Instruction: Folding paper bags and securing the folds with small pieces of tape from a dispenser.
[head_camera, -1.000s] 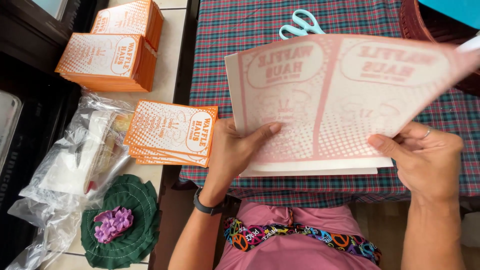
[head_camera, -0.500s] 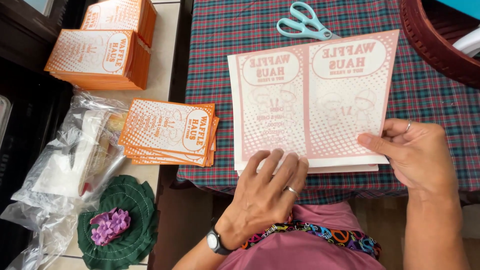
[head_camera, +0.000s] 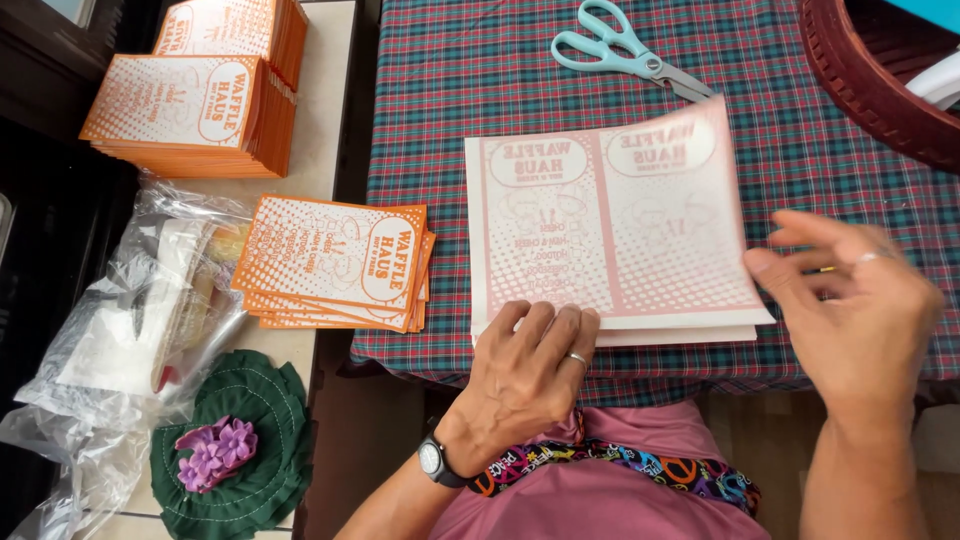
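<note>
A left hand (head_camera: 530, 365) pressed flat on the near edge of a pink printed sheet (head_camera: 610, 225) on the checked bench (head_camera: 450, 80), while the right hand (head_camera: 860, 310) hovered open beside it, near scissors (head_camera: 620, 50).

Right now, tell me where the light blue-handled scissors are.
In the head view, the light blue-handled scissors lie on the plaid tablecloth at the top centre, just beyond the far edge of the pale pink printed sheets, with neither hand touching them.
</note>
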